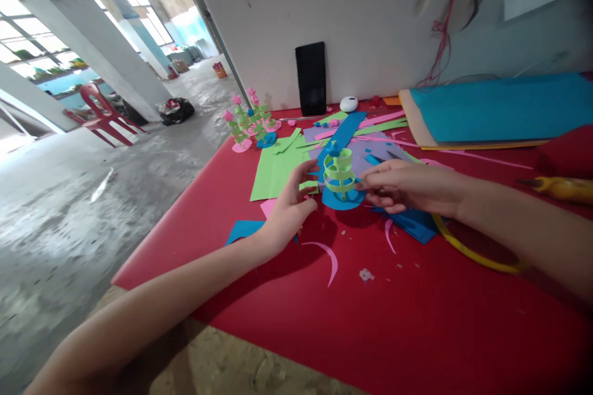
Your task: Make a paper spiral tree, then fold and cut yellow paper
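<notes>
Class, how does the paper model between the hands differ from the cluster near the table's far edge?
The near model, flanked by the left hand and right hand, shows green loops and a blue top; the far cluster carries pink blooms. The near model stands alone; the far cluster is grouped. Both are upright green paper on the red table.

We look from our head camera, forward and down, close over the red table [417, 333], left hand [290, 210] and right hand [398, 188] just ahead.

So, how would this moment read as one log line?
left hand: open, beside spiral craft | right hand: pinching its edge | surface: red table, paper scraps
</notes>
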Motion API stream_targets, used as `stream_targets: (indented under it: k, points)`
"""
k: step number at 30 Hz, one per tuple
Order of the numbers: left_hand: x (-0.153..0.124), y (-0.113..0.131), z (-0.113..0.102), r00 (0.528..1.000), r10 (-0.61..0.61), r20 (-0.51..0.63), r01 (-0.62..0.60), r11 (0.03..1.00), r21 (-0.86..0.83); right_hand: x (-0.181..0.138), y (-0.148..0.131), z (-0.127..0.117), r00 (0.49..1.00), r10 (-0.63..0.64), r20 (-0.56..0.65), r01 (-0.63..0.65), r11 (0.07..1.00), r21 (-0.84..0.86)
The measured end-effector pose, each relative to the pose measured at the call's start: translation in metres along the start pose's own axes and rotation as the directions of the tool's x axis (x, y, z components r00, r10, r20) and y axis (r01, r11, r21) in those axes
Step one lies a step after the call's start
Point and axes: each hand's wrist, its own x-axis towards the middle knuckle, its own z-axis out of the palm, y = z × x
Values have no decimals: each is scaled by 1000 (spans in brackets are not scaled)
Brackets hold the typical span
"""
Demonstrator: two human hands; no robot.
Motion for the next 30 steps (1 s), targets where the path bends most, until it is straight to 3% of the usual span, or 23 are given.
stream_targets:
  k: [8, 16, 22, 30]
  points:
    - [0, -1, 0, 998, -54, -34, 53, 998, -25, 8, 10, 2, 999, -2, -43, -6, 986, -168]
    - [1, -1, 1, 997, -70, -14, 69, 995, -78, 10, 16, 6, 990, -97, -101, 63, 953, -297]
    - [2, -2, 1, 998, -61, -12, 60, 997, -53, 9, 11, 2, 966, -133, -223, 34, 917, -398]
    - [1, -1, 2, 998, -56, 3, 56, 996, -67, 5, -2, -6, 945, -196, -262, 29, 849, -528]
